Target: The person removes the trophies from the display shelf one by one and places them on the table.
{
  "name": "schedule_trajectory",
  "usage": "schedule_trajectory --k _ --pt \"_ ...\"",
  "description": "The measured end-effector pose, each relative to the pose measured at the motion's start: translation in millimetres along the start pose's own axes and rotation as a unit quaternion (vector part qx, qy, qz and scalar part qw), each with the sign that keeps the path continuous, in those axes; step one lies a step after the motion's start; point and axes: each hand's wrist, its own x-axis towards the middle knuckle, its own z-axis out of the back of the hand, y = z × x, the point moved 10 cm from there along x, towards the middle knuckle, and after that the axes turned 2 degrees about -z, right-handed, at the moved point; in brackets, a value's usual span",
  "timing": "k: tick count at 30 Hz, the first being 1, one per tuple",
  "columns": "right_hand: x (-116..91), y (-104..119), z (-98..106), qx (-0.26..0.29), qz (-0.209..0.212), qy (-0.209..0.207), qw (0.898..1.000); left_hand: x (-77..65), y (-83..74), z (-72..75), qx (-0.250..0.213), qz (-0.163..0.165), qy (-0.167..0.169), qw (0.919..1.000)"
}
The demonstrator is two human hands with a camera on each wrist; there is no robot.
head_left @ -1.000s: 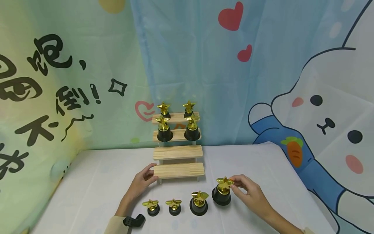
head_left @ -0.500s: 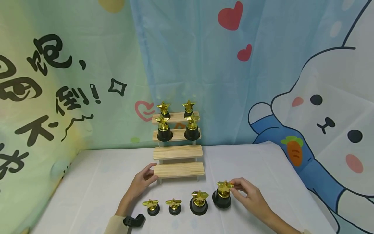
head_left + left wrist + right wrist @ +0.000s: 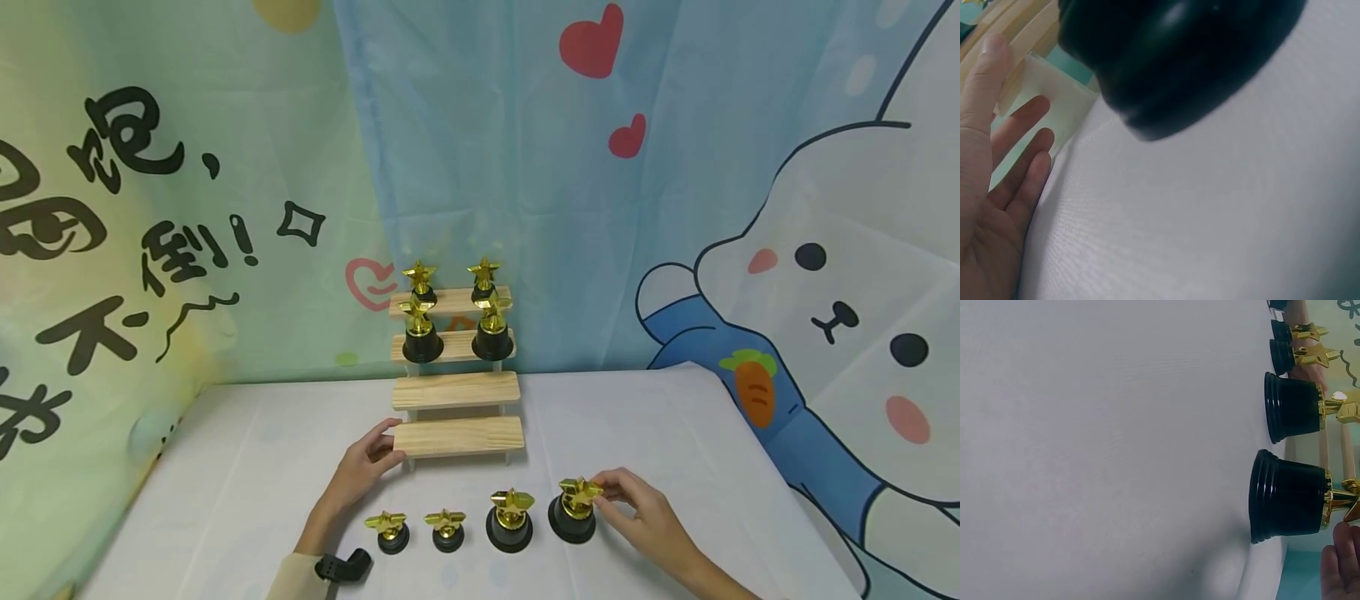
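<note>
In the head view, my right hand [image 3: 636,510] pinches the gold star of a large star trophy [image 3: 572,521] with a black base; whether its base touches the table cannot be told. The right wrist view shows that trophy [image 3: 1288,497] beside the fingertips [image 3: 1342,534]. My left hand [image 3: 360,468] holds the left end of the bottom step of a wooden display stand [image 3: 459,437], thumb at the front and finger toward the back. Another large trophy [image 3: 510,523] and two small ones, a left one [image 3: 390,533] and a right one [image 3: 447,532], stand in a row before the stand.
Two trophies stand on the stand's top step [image 3: 453,301] and two on the second step [image 3: 455,348]. The lower two steps are bare wood. A white cloth covers the table [image 3: 637,433], with a printed curtain [image 3: 570,233] behind.
My right hand has moved the large trophy slightly nearer the front edge, into line with the row. The left hand stays at the stand.
</note>
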Motion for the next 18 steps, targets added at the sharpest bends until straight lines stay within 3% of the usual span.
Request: schedule_trajectory --k 5,18 --pt "-2.6 4.3 0.2 0.004 0.006 0.003 1.000 0.6 2.3 -0.6 -0.004 0.015 0.006 0.9999" --pt "3.8 3.1 9.4 -0.019 -0.016 0.006 1.000 0.5 2.8 -0.8 -0.002 0.017 0.004 0.9998"
